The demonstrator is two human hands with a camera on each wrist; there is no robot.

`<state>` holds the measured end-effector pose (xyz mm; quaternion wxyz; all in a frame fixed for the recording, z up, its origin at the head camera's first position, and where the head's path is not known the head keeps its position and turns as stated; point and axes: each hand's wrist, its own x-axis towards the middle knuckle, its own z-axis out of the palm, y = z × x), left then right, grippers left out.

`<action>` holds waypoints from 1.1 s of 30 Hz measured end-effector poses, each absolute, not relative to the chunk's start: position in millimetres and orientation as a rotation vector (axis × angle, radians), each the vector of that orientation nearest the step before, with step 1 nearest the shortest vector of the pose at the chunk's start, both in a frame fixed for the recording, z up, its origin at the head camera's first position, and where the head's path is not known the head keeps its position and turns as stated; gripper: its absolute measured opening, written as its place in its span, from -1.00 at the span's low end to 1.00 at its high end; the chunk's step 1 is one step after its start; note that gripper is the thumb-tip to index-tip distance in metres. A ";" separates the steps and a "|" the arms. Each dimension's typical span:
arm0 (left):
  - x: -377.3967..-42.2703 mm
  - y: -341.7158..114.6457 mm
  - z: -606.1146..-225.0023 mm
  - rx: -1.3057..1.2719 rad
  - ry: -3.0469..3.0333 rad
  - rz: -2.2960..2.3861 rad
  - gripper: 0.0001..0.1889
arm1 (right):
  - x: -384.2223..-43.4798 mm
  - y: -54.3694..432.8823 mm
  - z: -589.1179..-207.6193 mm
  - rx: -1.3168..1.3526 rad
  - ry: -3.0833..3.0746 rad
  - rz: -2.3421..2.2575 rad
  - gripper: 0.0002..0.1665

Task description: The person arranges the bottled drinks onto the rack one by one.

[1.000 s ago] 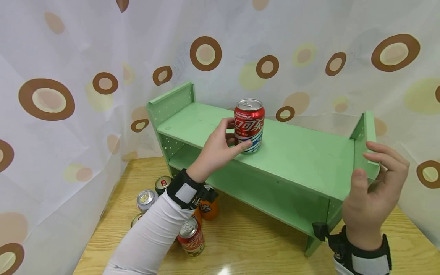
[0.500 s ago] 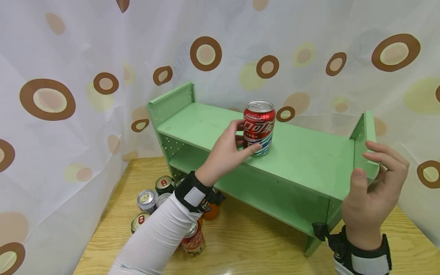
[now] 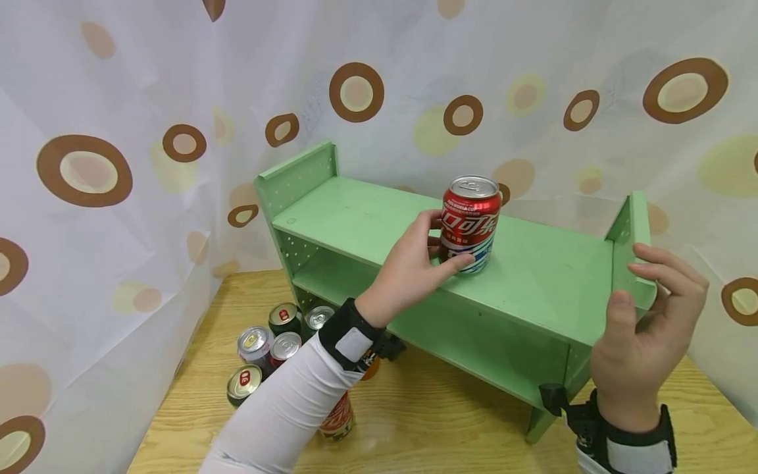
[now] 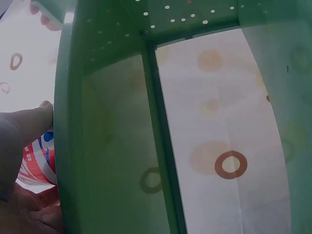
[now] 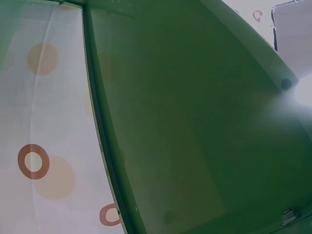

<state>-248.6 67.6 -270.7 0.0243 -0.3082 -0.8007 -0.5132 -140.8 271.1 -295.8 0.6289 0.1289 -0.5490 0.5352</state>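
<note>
My left hand (image 3: 408,270) holds a red cola can (image 3: 470,224) from its left side, thumb across the front and fingers round the back. Upright, the can overlaps the top board of a green two-tier shelf (image 3: 545,263) near its front edge. In the left wrist view, part of the can (image 4: 39,163) shows beside the board's edge, between thumb and fingers. My right hand (image 3: 648,336) is at the shelf's right end panel (image 3: 636,230), its fingers loosely bent with nothing between them and the thumb. Only the shelf's underside (image 5: 185,122) and the wall covering fill the right wrist view.
Several drink cans stand on the wooden table (image 3: 414,421) left of the shelf, among them a dark green can (image 3: 244,385) and a silver one (image 3: 254,345). A red can (image 3: 339,421) is partly behind my left sleeve. Patterned sheeting (image 3: 403,52) hangs behind.
My left hand has moved to the right along the top board with the cola can, uncovering more of the cans on the table. My right hand stays in place.
</note>
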 end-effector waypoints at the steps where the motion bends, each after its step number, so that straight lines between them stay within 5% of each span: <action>1: -247.9 68.8 -270.9 -0.957 -2.476 -1.583 -0.23 | -140.7 271.3 -295.9 0.294 -1.258 1.227 -0.48; 33: -225.6 106.1 -266.6 -1.175 -2.468 -1.522 -0.23 | -140.8 269.6 -293.8 0.291 -1.245 1.256 -0.49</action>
